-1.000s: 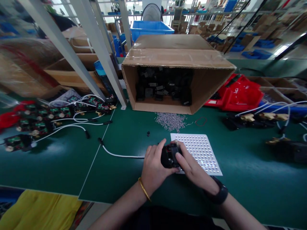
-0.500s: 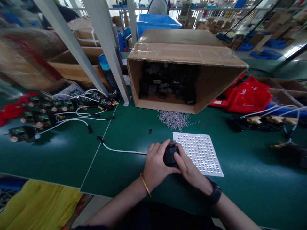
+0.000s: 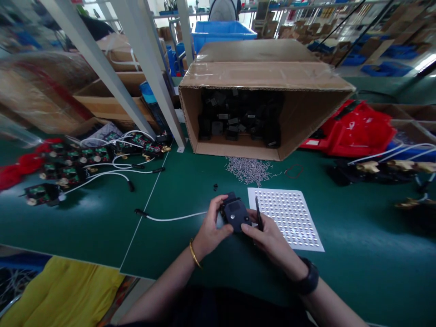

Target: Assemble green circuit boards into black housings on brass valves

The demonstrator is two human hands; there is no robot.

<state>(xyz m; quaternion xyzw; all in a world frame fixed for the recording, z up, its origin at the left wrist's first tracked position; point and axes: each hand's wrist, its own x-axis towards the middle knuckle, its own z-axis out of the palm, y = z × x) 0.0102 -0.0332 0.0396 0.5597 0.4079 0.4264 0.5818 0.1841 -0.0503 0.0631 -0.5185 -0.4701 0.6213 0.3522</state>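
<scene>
My left hand is closed on the left side of a small black square device housing. The flat face of the housing is turned up and shows a round silver spot and a small dark hole. A white cable runs left from behind my fingers to a black plug on the table. My right hand grips a slim dark tool, perhaps tweezers, pointing upward. Its thumb presses the lower right of the housing. Just right of it lies a white sheet with rows of round silver stickers.
Behind my hands is a pile of small screws, below an open cardboard box of black housings. Circuit assemblies with white cables lie left. A red bin and brass-fitted parts are right. Tiny black pieces lie nearby.
The housing now shows more of its face, with the silver spot visible. My left hand has shifted left and its fingers uncover the housing. The slim tool now stands out from my right hand.
</scene>
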